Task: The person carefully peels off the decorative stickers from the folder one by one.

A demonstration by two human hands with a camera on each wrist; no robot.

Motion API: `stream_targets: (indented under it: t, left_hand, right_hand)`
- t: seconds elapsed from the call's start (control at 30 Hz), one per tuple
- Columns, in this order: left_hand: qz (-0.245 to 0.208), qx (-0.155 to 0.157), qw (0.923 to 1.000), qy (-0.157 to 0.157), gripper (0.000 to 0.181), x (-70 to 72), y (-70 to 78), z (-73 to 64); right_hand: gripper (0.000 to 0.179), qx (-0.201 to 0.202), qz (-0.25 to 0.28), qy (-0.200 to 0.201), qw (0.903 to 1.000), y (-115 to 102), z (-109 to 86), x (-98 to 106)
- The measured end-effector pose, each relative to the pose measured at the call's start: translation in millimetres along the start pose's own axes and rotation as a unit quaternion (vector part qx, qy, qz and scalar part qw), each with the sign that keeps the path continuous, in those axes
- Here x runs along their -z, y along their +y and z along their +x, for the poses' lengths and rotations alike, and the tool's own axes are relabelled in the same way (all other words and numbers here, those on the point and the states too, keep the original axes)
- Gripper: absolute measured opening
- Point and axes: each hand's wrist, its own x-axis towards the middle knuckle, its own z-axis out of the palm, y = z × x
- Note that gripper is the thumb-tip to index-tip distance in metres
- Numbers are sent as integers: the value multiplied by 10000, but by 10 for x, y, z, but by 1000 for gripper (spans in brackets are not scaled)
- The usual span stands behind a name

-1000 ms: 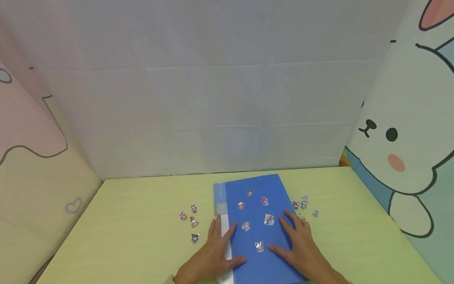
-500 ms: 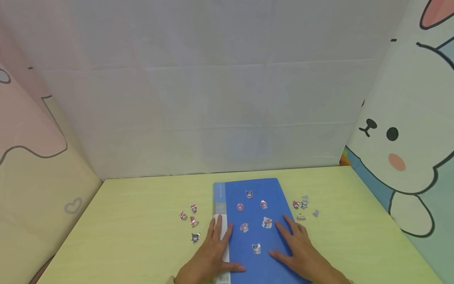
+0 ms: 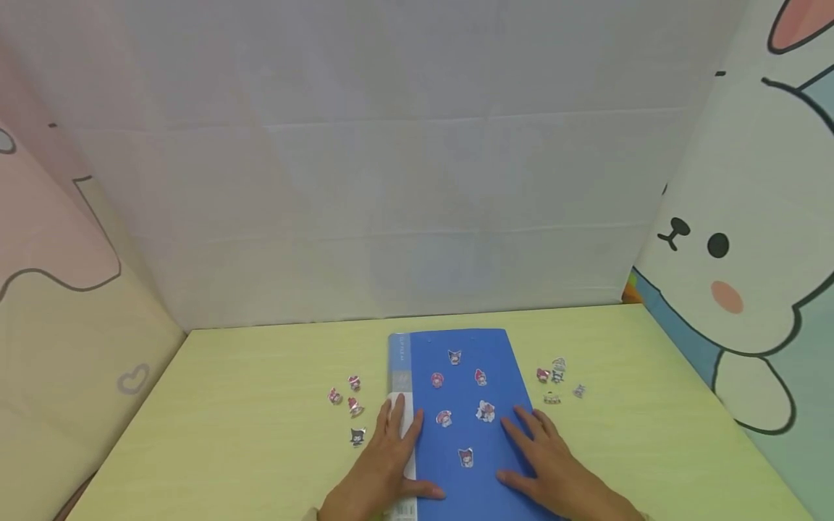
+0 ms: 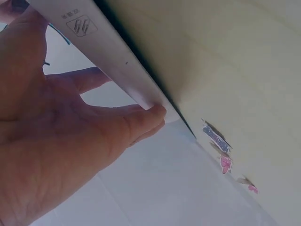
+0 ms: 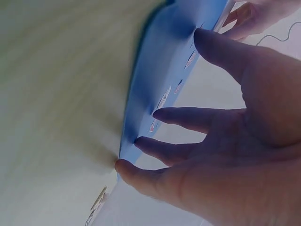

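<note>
A blue file folder (image 3: 469, 499) with a pale spine lies flat on the table, its near end cut off by the frame. Several small cartoon stickers, among them a winged one (image 3: 485, 411), are on its cover. My left hand (image 3: 384, 463) rests along the spine, fingers spread and thumb reaching onto the blue cover; in the left wrist view fingertips touch the white spine (image 4: 113, 61). On the right part of the cover lies my right hand (image 3: 550, 470), fingers spread. The right wrist view shows its fingertips against the blue cover (image 5: 155, 61) and its edge.
Several loose stickers, one a dark figure (image 3: 357, 436), lie on the yellow-green table (image 3: 260, 405) left of the folder. More are scattered to its right, including a pink-red one (image 3: 544, 375). A white curtain (image 3: 404, 181) hangs behind the table, with printed cloths at both sides.
The folder has slid slightly left and toward me and turned a little, uncovering a sticker at its right. Both hands have stayed on it, shifting only slightly.
</note>
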Motion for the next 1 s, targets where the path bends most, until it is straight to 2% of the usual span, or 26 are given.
stream_targets:
  t: [0.3,0.5,0.67,0.9,1.0]
  left_hand:
    - [436,-125,9989,139,115,3,-34,25]
    - [853,-316,9957,150,112,-4,-55,29]
    - [882,-400,9952,159,111,-27,-65,26]
    - [914,-311,9949,295,114,-80,-78,-26]
    - [1011,-341,9936,364,107,-70,-90,-54]
  right_hand:
    - [90,197,-33,-214,9996,48,-15,16]
    - [95,228,-309,-348,9987,85,-10,10]
    - [97,128,-575,-395,9975,84,-9,-5]
    - [98,95,-758,-425,9962,61,-8,-11]
    - [95,178,-789,-362,9961,63,-3,-23]
